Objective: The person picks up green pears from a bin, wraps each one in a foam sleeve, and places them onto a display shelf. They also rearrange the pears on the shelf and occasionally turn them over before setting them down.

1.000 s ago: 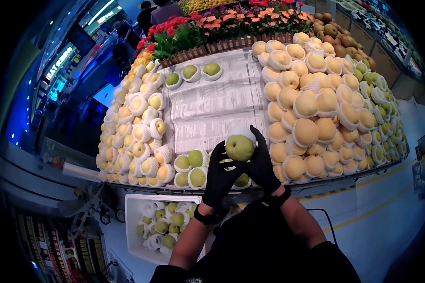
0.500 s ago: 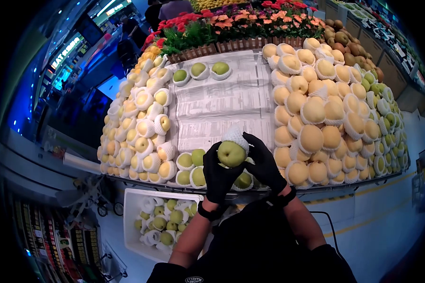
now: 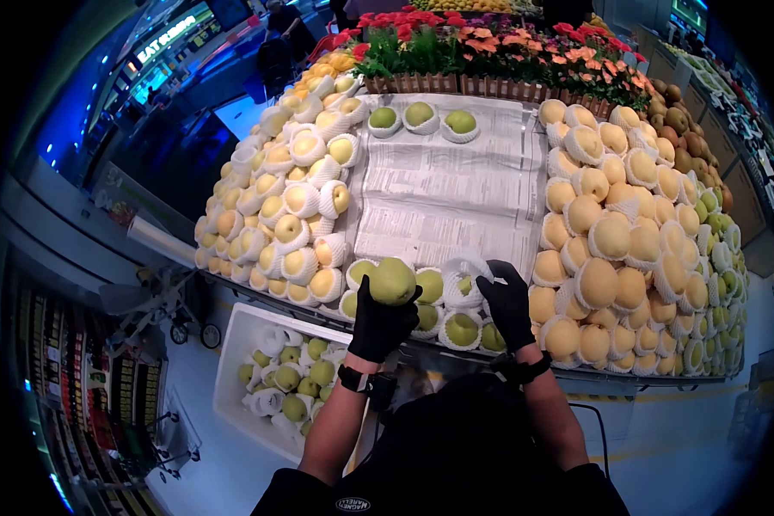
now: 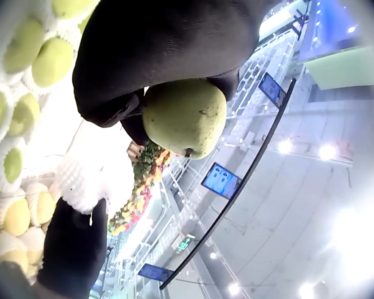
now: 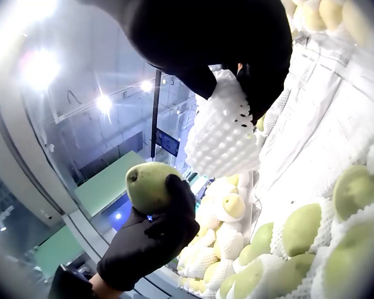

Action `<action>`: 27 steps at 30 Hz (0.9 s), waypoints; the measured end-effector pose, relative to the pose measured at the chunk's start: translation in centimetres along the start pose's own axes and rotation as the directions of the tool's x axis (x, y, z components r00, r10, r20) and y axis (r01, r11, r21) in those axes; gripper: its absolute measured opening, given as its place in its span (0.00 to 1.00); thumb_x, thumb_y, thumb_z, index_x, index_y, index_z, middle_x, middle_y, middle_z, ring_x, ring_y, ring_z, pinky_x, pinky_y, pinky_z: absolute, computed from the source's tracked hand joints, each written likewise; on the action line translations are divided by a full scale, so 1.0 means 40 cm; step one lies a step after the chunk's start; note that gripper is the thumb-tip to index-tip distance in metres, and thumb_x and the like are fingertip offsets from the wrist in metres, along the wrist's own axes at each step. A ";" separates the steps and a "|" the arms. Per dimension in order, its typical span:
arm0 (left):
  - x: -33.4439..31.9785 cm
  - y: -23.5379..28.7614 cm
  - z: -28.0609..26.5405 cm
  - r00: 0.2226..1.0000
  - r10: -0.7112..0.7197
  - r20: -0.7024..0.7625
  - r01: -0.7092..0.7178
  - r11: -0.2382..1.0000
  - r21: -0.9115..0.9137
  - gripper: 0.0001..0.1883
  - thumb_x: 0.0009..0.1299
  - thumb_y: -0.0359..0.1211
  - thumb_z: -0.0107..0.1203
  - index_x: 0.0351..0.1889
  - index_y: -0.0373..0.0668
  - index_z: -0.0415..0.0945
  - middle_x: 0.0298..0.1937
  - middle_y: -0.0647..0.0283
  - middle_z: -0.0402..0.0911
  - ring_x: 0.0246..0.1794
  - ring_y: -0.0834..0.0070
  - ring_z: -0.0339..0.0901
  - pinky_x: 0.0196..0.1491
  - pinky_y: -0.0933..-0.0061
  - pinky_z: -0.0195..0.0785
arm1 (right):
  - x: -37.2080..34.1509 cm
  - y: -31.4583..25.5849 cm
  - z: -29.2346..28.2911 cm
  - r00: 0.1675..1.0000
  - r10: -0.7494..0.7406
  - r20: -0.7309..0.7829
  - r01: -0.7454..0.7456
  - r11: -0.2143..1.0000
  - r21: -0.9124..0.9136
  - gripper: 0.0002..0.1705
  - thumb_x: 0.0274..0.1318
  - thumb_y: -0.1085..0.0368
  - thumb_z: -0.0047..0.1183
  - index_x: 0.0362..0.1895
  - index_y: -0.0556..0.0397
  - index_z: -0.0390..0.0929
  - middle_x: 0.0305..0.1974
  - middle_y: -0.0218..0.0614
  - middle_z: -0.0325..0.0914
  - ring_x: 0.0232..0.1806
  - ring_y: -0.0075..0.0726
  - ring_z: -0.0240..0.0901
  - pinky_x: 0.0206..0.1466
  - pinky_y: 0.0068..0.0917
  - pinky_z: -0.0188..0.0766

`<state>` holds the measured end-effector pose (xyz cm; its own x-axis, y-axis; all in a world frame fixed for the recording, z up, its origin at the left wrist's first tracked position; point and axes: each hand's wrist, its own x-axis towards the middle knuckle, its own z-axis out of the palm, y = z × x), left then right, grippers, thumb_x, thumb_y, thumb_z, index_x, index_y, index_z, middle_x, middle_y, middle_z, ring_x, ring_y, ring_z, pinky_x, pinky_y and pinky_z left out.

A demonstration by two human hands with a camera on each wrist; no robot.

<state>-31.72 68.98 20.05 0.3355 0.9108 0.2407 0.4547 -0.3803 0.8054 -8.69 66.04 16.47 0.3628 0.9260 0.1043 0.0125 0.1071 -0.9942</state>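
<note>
In the head view my black-gloved left hand (image 3: 383, 325) grips a bare green pear (image 3: 392, 281) above the front edge of the display. To its right, my gloved right hand (image 3: 509, 308) pinches a white foam net sleeve (image 3: 466, 268) at one end. The right wrist view shows this sleeve (image 5: 221, 134) hanging from the thumb and fingers with its mesh spread. Speckled skin and a short stem show on the pear (image 4: 186, 118) in the left wrist view. Below the hands, several green pears (image 3: 462, 329) in foam nets line the front edge.
Three netted green pears (image 3: 419, 113) sit at the back of the paper-lined section (image 3: 447, 193). Yellow netted fruit is piled left (image 3: 288, 228) and right (image 3: 611, 236). A white foam box (image 3: 232, 361) of green pears stands below, near a stroller (image 3: 159, 301). Potted flowers (image 3: 507, 52) border the back.
The foam net has come off the pear. Both hands held the pear together before; now the left has moved left with it and the right holds the net. The head view has turned left.
</note>
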 end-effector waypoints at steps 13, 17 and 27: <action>-0.341 -0.232 -0.116 0.894 -0.365 -0.260 0.337 0.930 -0.149 0.17 0.61 0.29 0.53 0.48 0.53 0.75 0.48 0.66 0.79 0.55 0.67 0.74 0.64 0.58 0.55 | -0.006 0.079 0.152 0.957 0.098 0.274 -0.026 0.967 -0.253 0.12 0.50 0.64 0.64 0.36 0.59 0.81 0.21 0.23 0.71 0.23 0.17 0.63 0.28 0.20 0.62; -0.487 -0.239 -0.155 0.901 -0.310 -0.304 0.411 0.834 0.369 0.19 0.62 0.31 0.54 0.53 0.52 0.75 0.51 0.66 0.79 0.56 0.68 0.73 0.67 0.55 0.51 | -0.020 0.098 0.239 0.909 0.146 0.390 -0.037 0.961 -0.275 0.13 0.50 0.64 0.65 0.37 0.58 0.81 0.21 0.23 0.71 0.22 0.17 0.63 0.27 0.20 0.62; -0.818 -0.324 -0.255 0.523 -0.581 -0.624 0.509 0.800 -0.318 0.24 0.64 0.28 0.53 0.59 0.42 0.63 0.52 0.61 0.79 0.58 0.70 0.73 0.71 0.59 0.47 | -0.168 0.056 0.564 0.673 0.042 0.739 0.151 0.970 -0.192 0.14 0.50 0.62 0.64 0.38 0.58 0.79 0.22 0.29 0.75 0.25 0.21 0.70 0.30 0.23 0.68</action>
<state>-57.02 45.73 7.27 -0.6037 0.7972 -0.0036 0.2718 0.2101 0.9392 -32.11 68.24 14.16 -0.4435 0.8949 0.0489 0.2458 0.1739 -0.9536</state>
